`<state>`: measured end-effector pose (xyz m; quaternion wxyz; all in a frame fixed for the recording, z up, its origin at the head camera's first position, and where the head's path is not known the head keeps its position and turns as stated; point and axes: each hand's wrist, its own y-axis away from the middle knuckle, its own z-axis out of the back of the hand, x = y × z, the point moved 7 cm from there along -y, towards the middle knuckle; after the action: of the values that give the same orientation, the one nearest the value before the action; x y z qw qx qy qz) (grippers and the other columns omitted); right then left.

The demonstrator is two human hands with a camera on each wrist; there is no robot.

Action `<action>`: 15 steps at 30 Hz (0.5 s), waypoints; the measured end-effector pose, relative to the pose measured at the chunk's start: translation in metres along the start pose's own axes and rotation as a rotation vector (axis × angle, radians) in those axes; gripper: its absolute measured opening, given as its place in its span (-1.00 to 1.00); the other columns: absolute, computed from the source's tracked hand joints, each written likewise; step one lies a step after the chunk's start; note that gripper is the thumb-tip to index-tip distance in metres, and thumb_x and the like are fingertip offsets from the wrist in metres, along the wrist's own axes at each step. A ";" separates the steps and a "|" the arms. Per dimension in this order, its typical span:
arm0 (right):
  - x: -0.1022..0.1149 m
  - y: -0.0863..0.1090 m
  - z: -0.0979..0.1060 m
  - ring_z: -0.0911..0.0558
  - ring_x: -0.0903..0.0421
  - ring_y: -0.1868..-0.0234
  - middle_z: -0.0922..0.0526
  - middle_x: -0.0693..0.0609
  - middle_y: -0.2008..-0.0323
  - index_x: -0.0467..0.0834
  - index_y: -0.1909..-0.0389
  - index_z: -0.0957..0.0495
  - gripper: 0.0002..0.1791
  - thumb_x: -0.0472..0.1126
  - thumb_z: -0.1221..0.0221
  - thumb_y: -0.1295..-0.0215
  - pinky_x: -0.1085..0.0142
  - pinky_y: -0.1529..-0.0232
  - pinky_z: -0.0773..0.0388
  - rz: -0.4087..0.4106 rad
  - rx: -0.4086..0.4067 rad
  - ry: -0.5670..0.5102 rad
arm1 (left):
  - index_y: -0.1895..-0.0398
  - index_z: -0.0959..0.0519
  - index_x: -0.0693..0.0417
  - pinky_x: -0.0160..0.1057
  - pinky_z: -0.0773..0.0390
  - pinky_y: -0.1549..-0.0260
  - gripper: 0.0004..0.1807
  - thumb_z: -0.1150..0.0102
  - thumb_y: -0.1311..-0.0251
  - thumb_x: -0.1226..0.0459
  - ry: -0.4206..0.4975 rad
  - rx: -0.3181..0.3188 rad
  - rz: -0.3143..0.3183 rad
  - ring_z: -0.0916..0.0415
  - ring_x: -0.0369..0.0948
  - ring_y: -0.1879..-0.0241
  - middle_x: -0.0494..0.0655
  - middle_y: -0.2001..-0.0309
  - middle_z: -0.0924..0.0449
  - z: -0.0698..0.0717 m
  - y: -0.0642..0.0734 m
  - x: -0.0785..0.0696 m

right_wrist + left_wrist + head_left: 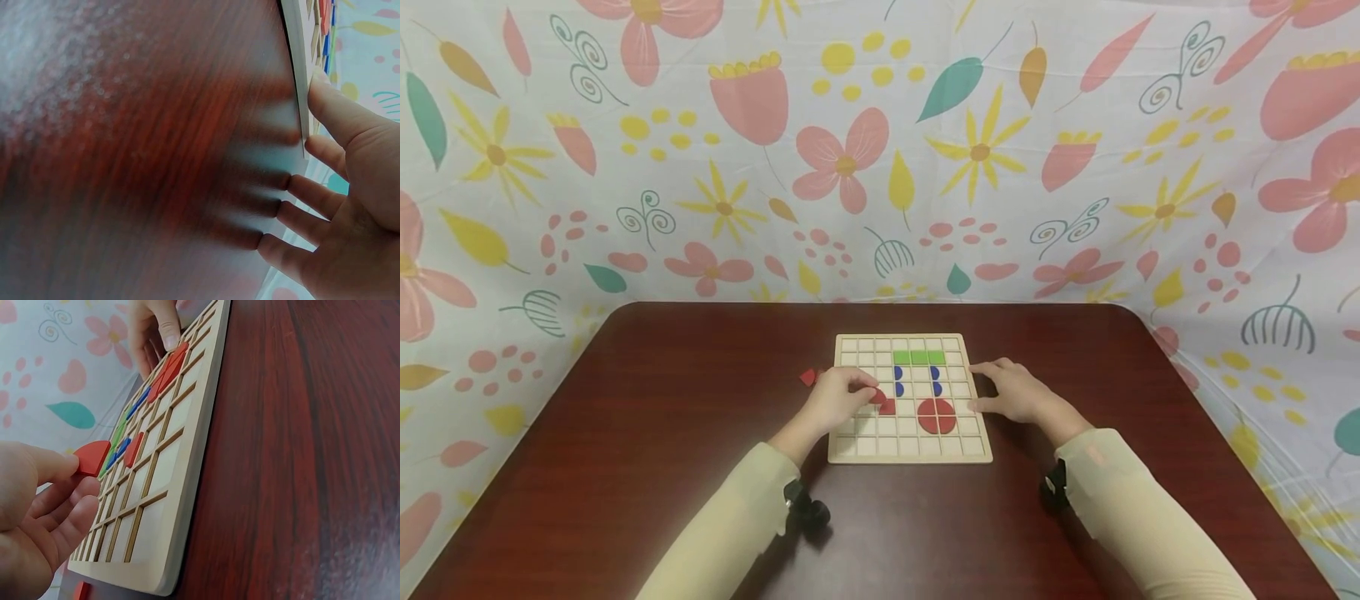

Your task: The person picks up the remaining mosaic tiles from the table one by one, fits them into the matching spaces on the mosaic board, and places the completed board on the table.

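Note:
Between thumb and fingers my left hand (pixel 837 398) pinches a red quarter-circle piece (pixel 94 457), held over the left part of a wooden grid board (pixel 865 447). Close by it, one red piece (pixel 887 407) sits in a square of the board. My right hand (pixel 1018 393) is at the board's right edge, its fingers extended and thumb touching the frame. Four-part red circle (pixel 927 408) fills squares right of centre. Blue half-circles (pixel 935 373) stand in two columns above, under a row of green squares (pixel 918 357).
Loose red pieces (pixel 807 378) lie on the dark wooden table (pixel 700 375) left of the board, partly behind my left hand. A flowered cloth (pixel 850 233) hangs behind the table and along its sides.

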<state>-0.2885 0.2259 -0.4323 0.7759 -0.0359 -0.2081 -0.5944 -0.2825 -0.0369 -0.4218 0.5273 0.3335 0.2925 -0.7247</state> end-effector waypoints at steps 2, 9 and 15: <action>0.000 0.000 -0.001 -0.27 -0.33 -0.26 -0.26 -0.35 -0.27 -0.16 -0.35 -0.25 -0.20 0.07 -0.27 -0.15 -0.19 -0.13 -0.35 0.001 0.002 0.001 | 0.25 -0.69 0.14 -0.24 -0.55 0.21 -0.86 -0.23 -0.14 0.32 -0.001 0.006 -0.005 -0.58 -0.18 0.23 -0.05 0.25 -0.70 -0.002 -0.001 -0.001; 0.001 0.001 0.000 -0.27 -0.32 -0.26 -0.26 -0.35 -0.27 -0.16 -0.36 -0.25 -0.20 0.07 -0.28 -0.14 -0.18 -0.14 -0.35 0.002 0.001 -0.005 | 0.28 -0.67 0.17 -0.21 -0.54 0.16 -0.89 -0.24 -0.14 0.34 0.005 0.045 -0.029 -0.57 -0.18 0.25 -0.05 0.29 -0.69 -0.011 -0.004 -0.006; 0.002 0.001 0.000 -0.26 -0.34 -0.26 -0.25 -0.36 -0.27 -0.16 -0.35 -0.26 -0.19 0.09 -0.28 -0.14 -0.19 -0.13 -0.35 0.009 0.003 0.002 | 0.29 -0.68 0.10 -0.20 -0.54 0.13 -0.90 -0.23 -0.16 0.32 -0.008 0.076 -0.023 -0.56 -0.20 0.22 -0.09 0.28 -0.68 -0.019 -0.006 -0.009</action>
<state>-0.2876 0.2242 -0.4312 0.7788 -0.0349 -0.2080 -0.5908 -0.2825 -0.0156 -0.4253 0.5070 0.3469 0.2667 -0.7426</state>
